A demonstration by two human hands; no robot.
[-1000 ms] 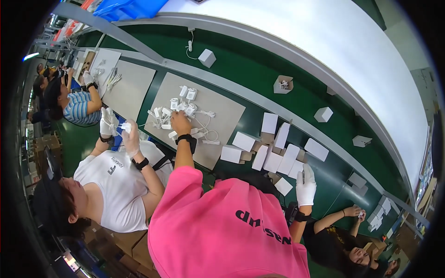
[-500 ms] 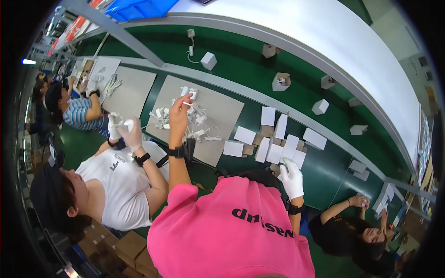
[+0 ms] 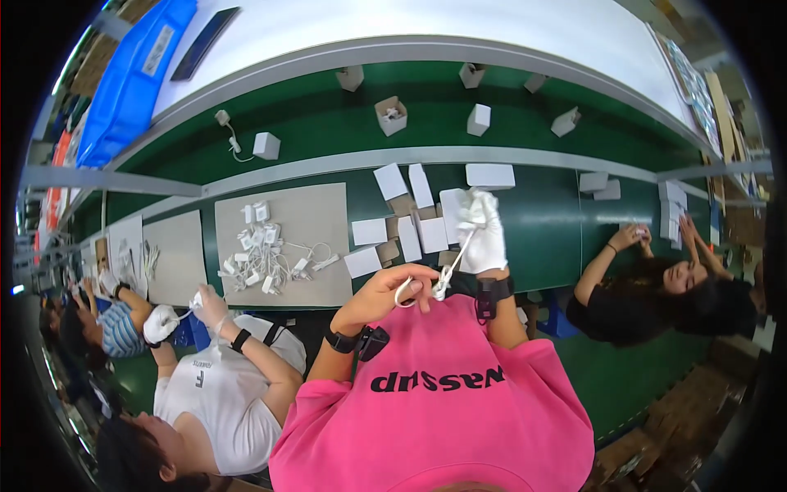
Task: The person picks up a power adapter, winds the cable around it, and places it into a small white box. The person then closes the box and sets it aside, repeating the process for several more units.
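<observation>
Your bare left hand (image 3: 385,295) had pulled back mid-frame, pinching the thin white cable (image 3: 447,266); your white-gloved right hand (image 3: 484,234) gripped its end. Coiling evenly would have served.

You're on a factory packing line: a long green conveyor belt (image 3: 525,238), small white boxes (image 3: 479,119), seated workers alongside.

White boxes (image 3: 478,119) stand on the green belt (image 3: 328,123). Flat cartons (image 3: 407,220) lie beside a grey mat (image 3: 324,213) heaped with chargers (image 3: 261,250).
</observation>
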